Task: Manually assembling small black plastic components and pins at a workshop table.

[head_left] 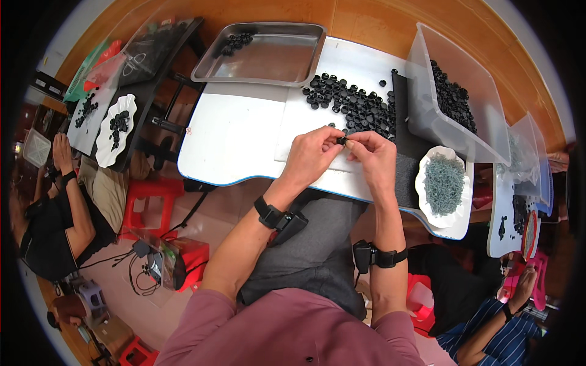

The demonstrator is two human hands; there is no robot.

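Observation:
Over the white tabletop [235, 134], my left hand [310, 157] pinches a small black round part [341, 140] between thumb and fingertips. From the other side, my right hand [373, 160] closes its thumb and forefinger on the same part. Whether a smaller piece sits between the right fingertips cannot be made out. Just beyond my hands spreads a loose pile of black round caps [360, 108], some showing hollow insides. A white scalloped dish [422, 198] to the right of my right hand holds a heap of thin grey-green pieces [444, 185].
A steel tray [268, 81] with several black parts stands at the far left. At the far right, a clear plastic bin [421, 91] tilts over a black mat [406, 177], holding more black caps. Co-workers sit on both sides; red stools [149, 194] stand on the floor.

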